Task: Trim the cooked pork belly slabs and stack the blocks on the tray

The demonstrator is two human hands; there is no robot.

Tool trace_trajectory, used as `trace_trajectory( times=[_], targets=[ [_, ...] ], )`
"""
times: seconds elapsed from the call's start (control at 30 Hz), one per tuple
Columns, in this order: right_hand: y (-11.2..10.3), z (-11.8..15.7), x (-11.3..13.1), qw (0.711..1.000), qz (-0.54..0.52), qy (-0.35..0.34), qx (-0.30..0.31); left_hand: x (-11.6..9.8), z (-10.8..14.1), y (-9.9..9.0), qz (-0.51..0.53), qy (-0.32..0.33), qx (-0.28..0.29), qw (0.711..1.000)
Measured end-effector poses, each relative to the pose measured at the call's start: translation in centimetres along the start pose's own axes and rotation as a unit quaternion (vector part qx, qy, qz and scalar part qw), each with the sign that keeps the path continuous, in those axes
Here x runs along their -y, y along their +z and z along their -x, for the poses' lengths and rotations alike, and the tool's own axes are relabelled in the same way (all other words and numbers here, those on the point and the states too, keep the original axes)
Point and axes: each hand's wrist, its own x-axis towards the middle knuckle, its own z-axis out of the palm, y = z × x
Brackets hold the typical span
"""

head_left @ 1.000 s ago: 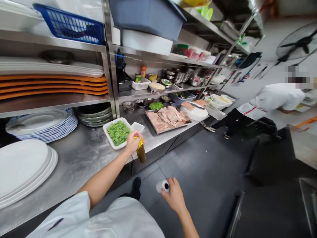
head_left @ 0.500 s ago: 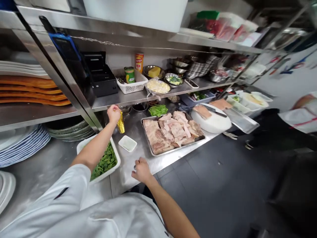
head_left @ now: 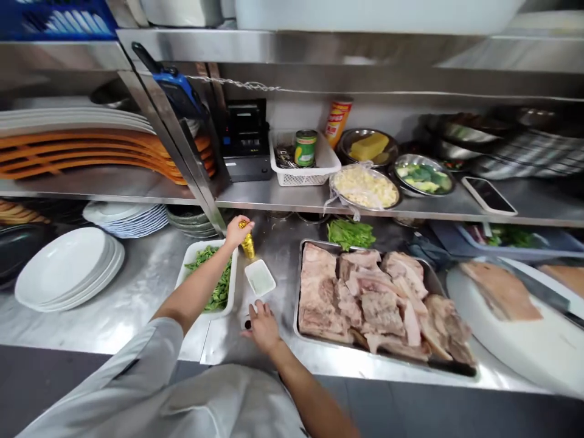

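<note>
Between the fingers of my left hand (head_left: 239, 230) is a crumpled gold foil packet (head_left: 247, 244), held above the counter. It hangs beside the white tub of green leaves (head_left: 233, 277) and behind a small white dish (head_left: 260, 278). My right hand (head_left: 263, 328) is low over the counter, just in front of that dish. Its fingers are curled, with a small dark round thing (head_left: 247, 325) at the thumb, too small to name. To its right lies a metal tray (head_left: 296, 328) heaped with large pieces of pale meat (head_left: 378, 310).
White plates (head_left: 64, 261) are stacked at the left. The shelf edge (head_left: 283, 205) runs low behind my hands, with a basket (head_left: 305, 176), bowls and a phone (head_left: 490, 196) on it. A knife (head_left: 538, 287) lies on a round white board (head_left: 502, 340) at the right.
The view has turned left and come closer to the counter, so more plates show at the left. My left hand still holds the gold packet. The right hand is now nearer the small dish.
</note>
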Motion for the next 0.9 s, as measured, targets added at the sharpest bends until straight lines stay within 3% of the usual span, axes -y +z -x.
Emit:
trace_trajectory(
  times=[0.17,0.27,0.4,0.47,0.57,0.63,0.7,0.8,0.9],
  targets=[
    [-3.0,-0.7,-0.9,0.996,-0.040,-0.061,-0.059,-1.8,2.0,-1.4,-0.028,0.027,0.006,0.999],
    [-7.0,-2.1,-0.6,0.981,-0.055,-0.138,-0.122,-3.3,2.9,-2.2,-0.038,0.037,0.001,0.999],
    [-16.8,-4.2,3.3,0.927,-0.040,-0.287,-0.239,-4.5,4.2,-4.2,-0.051,0.040,0.002,0.998],
    [-23.1,-4.8,7.1,0.889,-0.017,-0.356,-0.288,-4.6,5.4,-6.3,-0.043,0.051,0.001,0.998],
    [-32.9,-5.9,14.8,0.825,0.042,-0.432,-0.362,-3.7,7.8,-11.2,-0.009,0.091,-0.016,0.996],
    [-39.4,-7.6,20.7,0.781,0.090,-0.463,-0.409,-2.2,9.6,-15.3,0.008,0.097,-0.016,0.995],
    [-45.6,-10.1,26.7,0.758,0.139,-0.447,-0.455,0.6,11.4,-19.9,0.018,0.075,-0.016,0.997],
    [-54.0,-15.2,34.6,0.758,0.188,-0.341,-0.523,7.3,13.9,-26.9,0.047,0.014,-0.040,0.998],
    [-59.4,-20.5,40.2,0.752,0.182,-0.202,-0.601,15.5,16.1,-33.4,0.104,-0.058,-0.065,0.991]
  ],
)
